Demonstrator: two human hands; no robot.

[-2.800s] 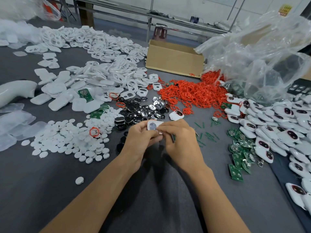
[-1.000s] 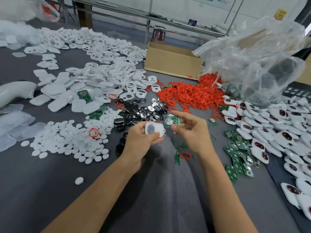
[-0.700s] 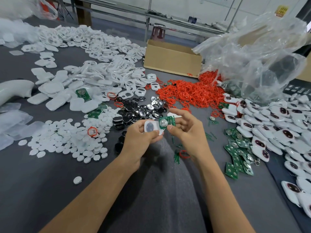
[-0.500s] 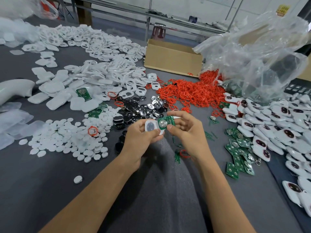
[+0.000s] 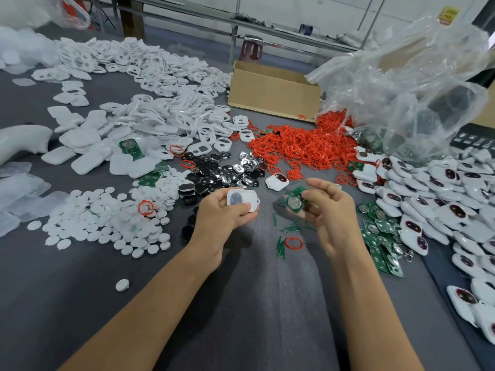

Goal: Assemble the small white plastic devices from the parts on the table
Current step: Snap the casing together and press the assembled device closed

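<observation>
Over the gray desk (image 5: 254,322), your left grip (image 5: 219,220) holds a white shell (image 5: 241,200). Your right grip (image 5: 332,215) pinches a green board (image 5: 294,202).

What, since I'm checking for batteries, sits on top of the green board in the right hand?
A round silver coin cell sits on the green board, which the right hand pinches. Fingers hide the board's right edge.

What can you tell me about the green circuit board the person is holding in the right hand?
The green circuit board is small and flat, with a round silvery coin cell seated on its face. It is tilted toward the camera, pinched by the right hand above the table. It is apart from the white shell in the left hand, not yet fitted in.
</observation>
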